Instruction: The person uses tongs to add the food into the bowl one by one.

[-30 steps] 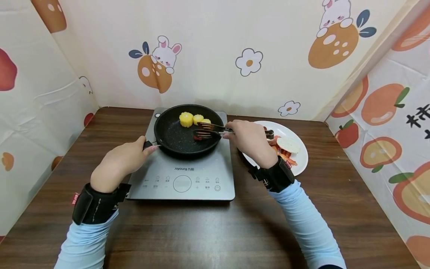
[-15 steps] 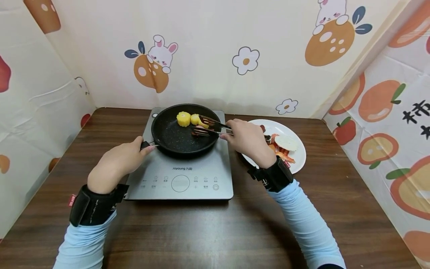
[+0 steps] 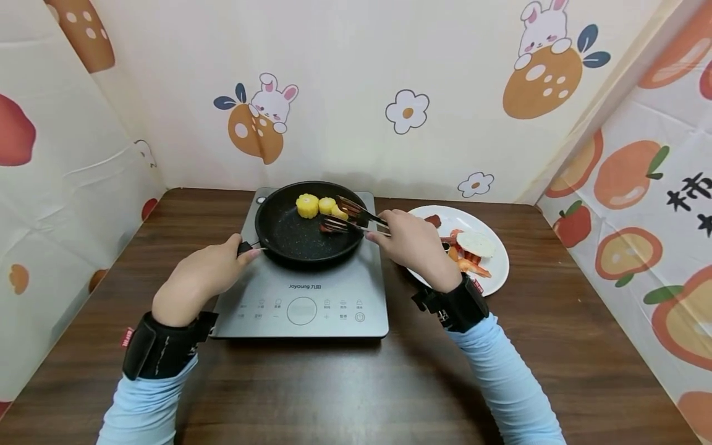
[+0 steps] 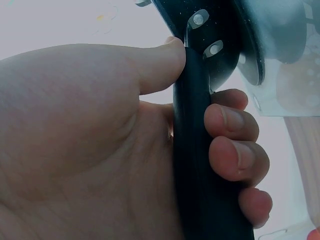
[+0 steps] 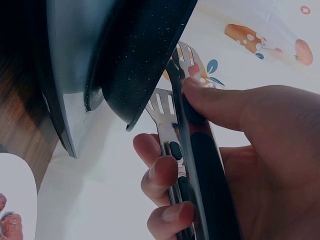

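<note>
My left hand [image 3: 208,278] grips the black handle [image 4: 192,150] of a frying pan [image 3: 295,238], fingers curled round one side and thumb along the top. The pan rests on a silver induction cooktop [image 3: 250,315]. Several yellow corn pieces [image 3: 308,206] lie at its far side. My right hand [image 3: 417,244] holds metal tongs [image 3: 364,219] with dark grips [image 5: 207,170], thumb on one arm and fingers round the other. The slotted tong ends are spread apart over the pan's right side. By the lower end lies a small reddish food piece [image 3: 325,228], mostly covered.
Right of the cooktop a white plate [image 3: 495,275] bears a pale round slice [image 3: 475,244], reddish strips and other food, partly behind my right hand. A patterned sheet [image 3: 345,123] stands close behind the cooktop, with more at both sides. Brown tabletop [image 3: 311,389] lies in front.
The tong ends have spread a little wider apart, and the tongs now slant more. The left hand and pan keep their places; the head view has shifted slightly.
</note>
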Tool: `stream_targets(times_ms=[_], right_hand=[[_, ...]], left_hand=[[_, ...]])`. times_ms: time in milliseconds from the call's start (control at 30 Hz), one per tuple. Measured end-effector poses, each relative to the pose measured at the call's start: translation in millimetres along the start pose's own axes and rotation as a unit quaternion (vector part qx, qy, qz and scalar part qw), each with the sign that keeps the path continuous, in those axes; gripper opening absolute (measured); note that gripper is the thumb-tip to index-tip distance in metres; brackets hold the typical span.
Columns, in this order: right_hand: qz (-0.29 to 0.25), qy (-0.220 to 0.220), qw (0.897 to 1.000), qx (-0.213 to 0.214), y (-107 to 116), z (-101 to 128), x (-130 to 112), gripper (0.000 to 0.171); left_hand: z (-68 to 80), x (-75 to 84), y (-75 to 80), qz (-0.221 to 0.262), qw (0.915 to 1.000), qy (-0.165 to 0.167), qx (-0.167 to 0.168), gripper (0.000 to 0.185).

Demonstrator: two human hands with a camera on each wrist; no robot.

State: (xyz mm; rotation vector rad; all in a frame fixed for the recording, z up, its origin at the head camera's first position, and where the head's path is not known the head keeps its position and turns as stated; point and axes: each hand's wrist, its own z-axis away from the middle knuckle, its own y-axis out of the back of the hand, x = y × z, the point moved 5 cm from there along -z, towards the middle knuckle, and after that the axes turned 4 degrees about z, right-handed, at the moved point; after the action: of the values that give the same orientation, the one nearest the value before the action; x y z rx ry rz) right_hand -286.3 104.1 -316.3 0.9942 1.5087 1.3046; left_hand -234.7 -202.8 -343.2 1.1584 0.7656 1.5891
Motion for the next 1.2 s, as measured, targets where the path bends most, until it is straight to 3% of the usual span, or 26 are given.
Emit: stream_targets(times_ms=[633,867,1067,1200], right_hand=[[-0.047,-0.016,0.999,0.019,13,5,17,0.05],[-0.053,-0.043,0.998,0.003,18,10,43,0.051],[-0.047,-0.053,0.997,0.013,17,19,73,0.038],[-0.032,-0.075,0.997,0.004,16,25,97,0.045]], left_hand=[[0.6,-3.6,3.1,0.002,1.0,-0.009,0.001,0.079],[-0.6,-1.1,3.9,0.001,0.9999,-0.012,0.005,0.076],[-1.8,0.2,3.5,-0.001,0.9999,-0.011,0.0,0.076],[-1.9,-0.7,3.2,0.004,1.0,-0.008,-0.004,0.078]])
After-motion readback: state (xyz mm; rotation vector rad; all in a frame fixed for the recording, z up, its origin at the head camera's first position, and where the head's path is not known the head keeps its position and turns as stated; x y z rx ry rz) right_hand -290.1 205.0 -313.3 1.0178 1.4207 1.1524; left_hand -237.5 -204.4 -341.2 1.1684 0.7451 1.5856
